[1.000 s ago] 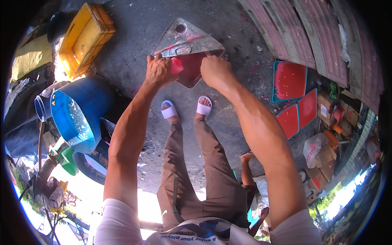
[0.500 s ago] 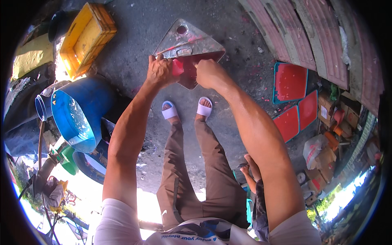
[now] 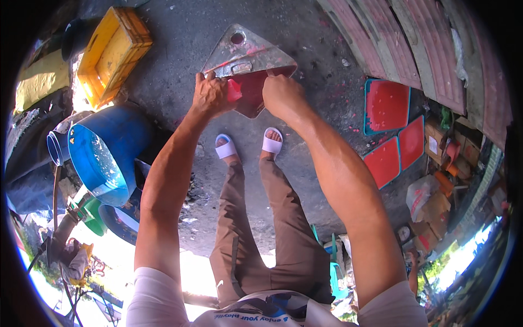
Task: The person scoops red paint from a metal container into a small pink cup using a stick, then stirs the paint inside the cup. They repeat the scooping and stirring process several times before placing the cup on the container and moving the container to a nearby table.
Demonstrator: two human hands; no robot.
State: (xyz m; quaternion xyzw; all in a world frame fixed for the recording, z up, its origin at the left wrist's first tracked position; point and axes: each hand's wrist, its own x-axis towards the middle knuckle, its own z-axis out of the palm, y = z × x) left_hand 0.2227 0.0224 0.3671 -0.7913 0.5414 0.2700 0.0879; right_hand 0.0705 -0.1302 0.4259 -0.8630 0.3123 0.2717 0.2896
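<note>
A metal tin (image 3: pixel 250 54) is ahead of the person's feet, over the dark floor (image 3: pixel 327 98), one corner pointing away from the body; whether it is lifted or resting cannot be told. Its far half is a grey triangular top with a round hole and a small handle (image 3: pixel 241 67), smeared with red, and its near half is open, showing a red inside.

The left hand (image 3: pixel 211 97) grasps the tin's left corner, fingers bent over the edge, and a bright pink-red piece (image 3: pixel 234 90) shows just beside its thumb side. The right hand (image 3: pixel 284 97) is curled at the right part of the red opening; its back hides the fingers, so what it grips cannot be told.

Pale slides (image 3: pixel 226 149) are on the feet, below brown trousers (image 3: pixel 234 207). To the right lie three teal-edged trays filled with red (image 3: pixel 388 108), two of them side by side. Beyond them are cardboard boxes (image 3: pixel 434 210) and a white plastic bag (image 3: pixel 419 195). To the left, a yellow crate (image 3: pixel 111 60) is tipped at an angle, and nearer the body is a blue barrel (image 3: pixel 131 131), its open mouth showing.
</note>
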